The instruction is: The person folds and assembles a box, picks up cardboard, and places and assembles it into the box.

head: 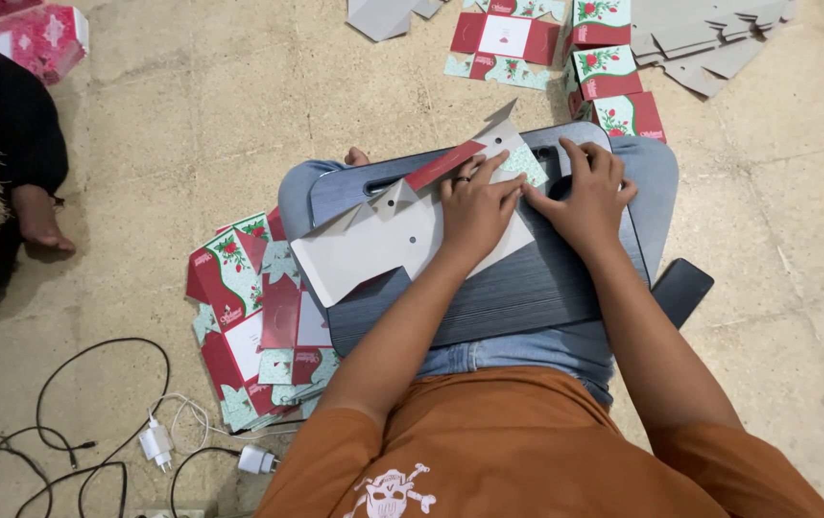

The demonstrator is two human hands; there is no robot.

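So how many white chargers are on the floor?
2. One charger lies left of the cables' white loop; the other charger lies nearer the person's shirt. More may be hidden below the frame edge. Both hands, left hand and right hand, press a carton blank.

Carton blank (402,230): grey inside, red/mint floral print outside. Lap tray (527,288) dark grey-blue. Stack (258,317) red, mint w/ roses. Jeans (642,163) blue, shirt (527,451) orange.

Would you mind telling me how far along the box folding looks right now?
Done: a few folded boxes sit ahead. In hand: left hand and right hand press a flat carton blank on the lap board. Left: a stack of flat printed blanks on the floor.
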